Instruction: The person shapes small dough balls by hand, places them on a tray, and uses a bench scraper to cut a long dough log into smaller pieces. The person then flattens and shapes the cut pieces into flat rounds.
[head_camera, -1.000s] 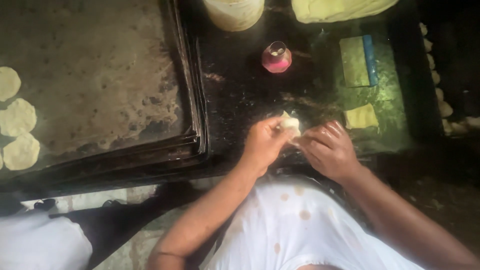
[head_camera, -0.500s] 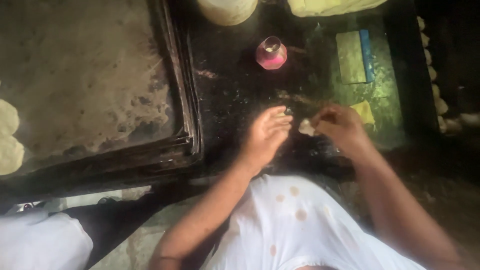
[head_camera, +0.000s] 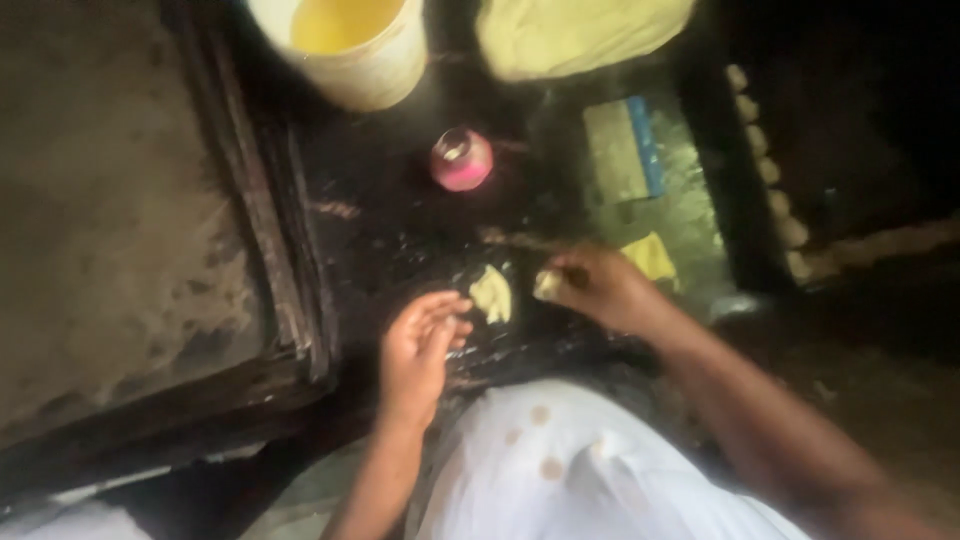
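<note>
A small flat piece of pale dough (head_camera: 492, 294) lies on the dark, oily work surface (head_camera: 390, 250) between my hands. My left hand (head_camera: 420, 350) rests just left of it, fingers loosely apart, holding nothing. My right hand (head_camera: 600, 287) is to the right of it, its fingertips pinched on a small lump of dough (head_camera: 546, 285). The picture is blurred.
A large dark griddle (head_camera: 110, 220) fills the left. At the top stand a pale bucket of yellow liquid (head_camera: 345, 40), a pink jar (head_camera: 461, 160) and a big mass of dough (head_camera: 575, 35). A blue-edged yellowish block (head_camera: 620, 150) and a row of dough balls (head_camera: 770, 170) lie right.
My hands have come apart: the dough that both held now lies flattened on the surface, my right hand has moved right with a small lump, and the view has shifted down and left.
</note>
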